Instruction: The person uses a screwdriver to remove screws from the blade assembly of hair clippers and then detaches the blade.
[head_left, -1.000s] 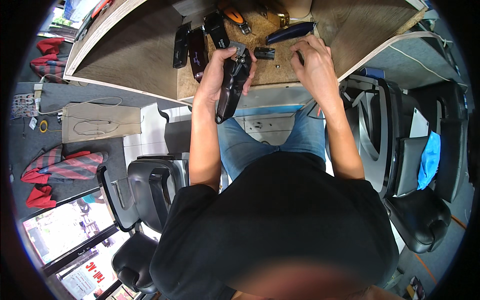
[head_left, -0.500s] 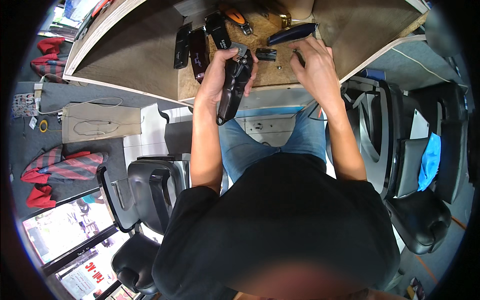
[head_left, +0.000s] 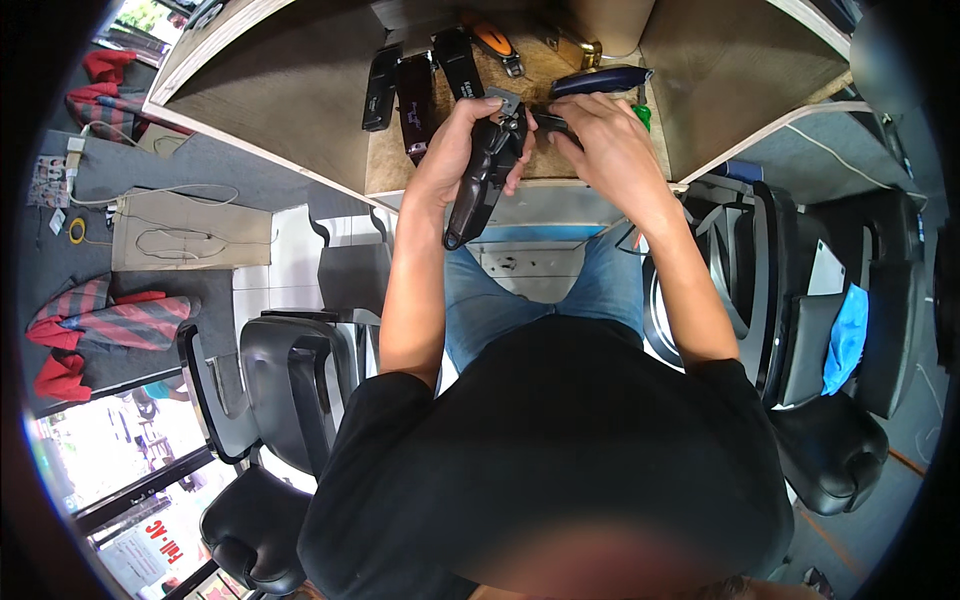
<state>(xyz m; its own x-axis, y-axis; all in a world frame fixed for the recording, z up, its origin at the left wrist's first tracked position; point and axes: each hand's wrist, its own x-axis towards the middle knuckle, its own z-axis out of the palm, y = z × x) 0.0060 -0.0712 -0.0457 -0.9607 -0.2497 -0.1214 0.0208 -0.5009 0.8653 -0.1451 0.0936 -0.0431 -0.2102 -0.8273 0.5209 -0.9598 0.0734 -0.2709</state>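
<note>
My left hand (head_left: 455,150) grips a black hair clipper (head_left: 485,175), metal blade end up, tail toward me. My right hand (head_left: 605,145) reaches onto the shelf beside it, fingers curled round a small black part (head_left: 548,121), which they partly hide. A dark blue trimmer (head_left: 600,80) lies just beyond my right fingers, and a green handle (head_left: 642,115) beside them. Black clippers (head_left: 380,88) (head_left: 455,60), a maroon clipper (head_left: 415,100), an orange-and-black trimmer (head_left: 497,48) and a gold trimmer (head_left: 572,45) lie farther back and left on the shelf.
Curved wooden side panels (head_left: 270,100) enclose the shelf (head_left: 390,165). Black salon chairs (head_left: 285,390) (head_left: 820,440) flank me; a blue cloth (head_left: 845,340) hangs over the right one. Red plaid cloths (head_left: 110,325) and cables (head_left: 180,230) lie at the left.
My right hand has moved leftward, onto the small black part, uncovering the green handle. The view has shifted slightly; the left hand still holds the clipper.
</note>
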